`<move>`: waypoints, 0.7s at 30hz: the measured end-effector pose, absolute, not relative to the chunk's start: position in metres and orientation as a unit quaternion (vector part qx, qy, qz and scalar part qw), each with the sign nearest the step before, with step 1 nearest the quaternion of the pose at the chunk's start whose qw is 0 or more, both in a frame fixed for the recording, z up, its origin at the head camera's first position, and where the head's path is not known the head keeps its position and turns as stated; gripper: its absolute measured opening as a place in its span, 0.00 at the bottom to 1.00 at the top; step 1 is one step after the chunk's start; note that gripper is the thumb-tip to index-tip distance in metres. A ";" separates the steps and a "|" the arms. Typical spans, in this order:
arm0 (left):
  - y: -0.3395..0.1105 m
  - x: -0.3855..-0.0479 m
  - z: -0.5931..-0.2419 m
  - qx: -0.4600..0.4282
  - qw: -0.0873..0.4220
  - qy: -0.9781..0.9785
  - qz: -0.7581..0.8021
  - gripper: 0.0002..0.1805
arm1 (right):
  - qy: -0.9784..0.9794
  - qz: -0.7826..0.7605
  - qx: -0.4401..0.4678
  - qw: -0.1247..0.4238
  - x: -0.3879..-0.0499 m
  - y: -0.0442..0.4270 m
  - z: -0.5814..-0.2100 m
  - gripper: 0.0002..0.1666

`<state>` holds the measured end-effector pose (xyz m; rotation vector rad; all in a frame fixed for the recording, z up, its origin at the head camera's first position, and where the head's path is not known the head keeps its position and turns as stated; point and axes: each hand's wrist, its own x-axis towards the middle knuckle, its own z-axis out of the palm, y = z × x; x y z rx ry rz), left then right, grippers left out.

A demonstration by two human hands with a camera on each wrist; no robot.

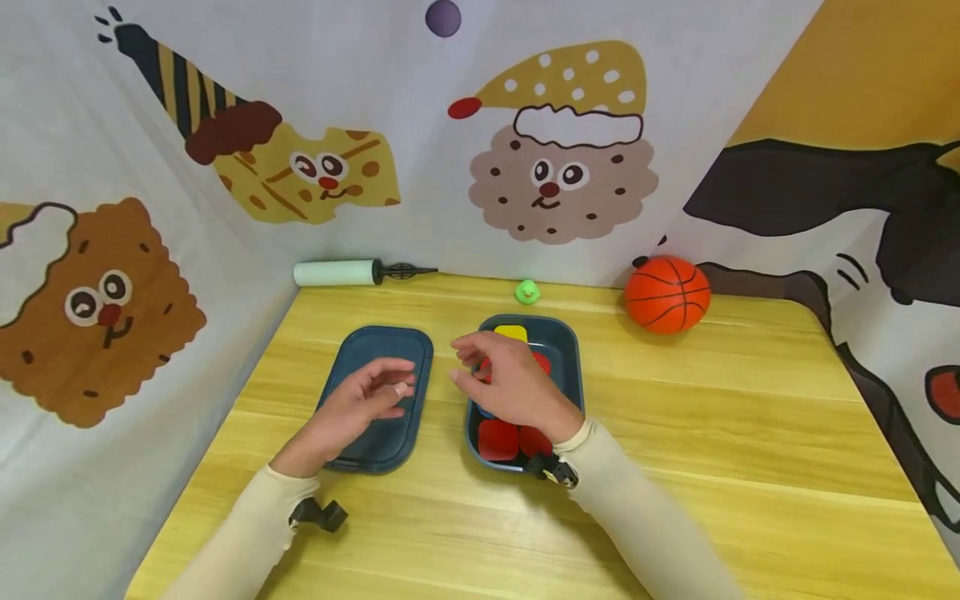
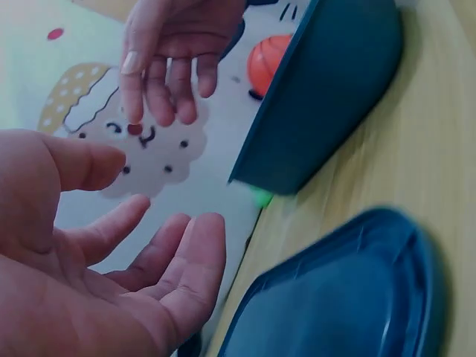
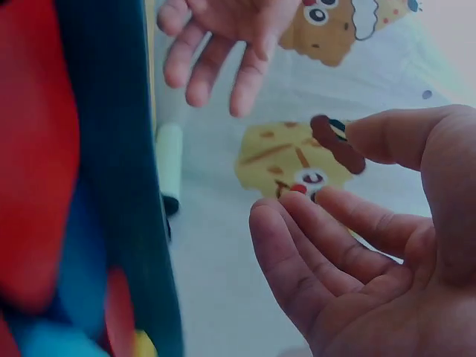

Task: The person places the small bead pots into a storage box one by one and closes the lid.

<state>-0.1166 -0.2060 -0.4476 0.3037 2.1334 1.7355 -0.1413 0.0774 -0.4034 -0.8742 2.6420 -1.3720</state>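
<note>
Over the dark blue lid (image 1: 375, 446), which lies flat on the table, my left hand (image 1: 367, 400) hovers with loosely bent fingers. My right hand (image 1: 510, 379) is above the dark blue box (image 1: 573, 367), also holding nothing. Inside the box are red pieces (image 1: 498, 439), a yellow piece (image 1: 512, 332) and some blue ones, partly hidden by the right hand. Palms facing each other, the two hands stay apart; the left wrist view shows the left hand (image 2: 141, 275) close up, and the right wrist view shows the right hand (image 3: 357, 245) beside the box wall (image 3: 123, 149).
A pale green hand pump (image 1: 337, 272) lies at the table's back left. Along the back edge sit a small green duck (image 1: 528, 292) and an orange toy basketball (image 1: 667, 295). A printed cloth (image 1: 435, 225) hangs behind the wooden table (image 1: 720, 433).
</note>
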 end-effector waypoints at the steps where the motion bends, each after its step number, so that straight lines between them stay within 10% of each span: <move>1: -0.211 -0.116 -0.447 0.108 0.185 0.760 0.613 0.30 | 0.848 -0.449 -0.280 0.028 -0.141 0.072 -0.405 0.23; 21: -0.295 -0.109 -0.457 0.016 0.150 0.822 0.549 0.33 | 0.857 -0.441 -0.229 0.134 -0.116 -0.008 -0.439 0.35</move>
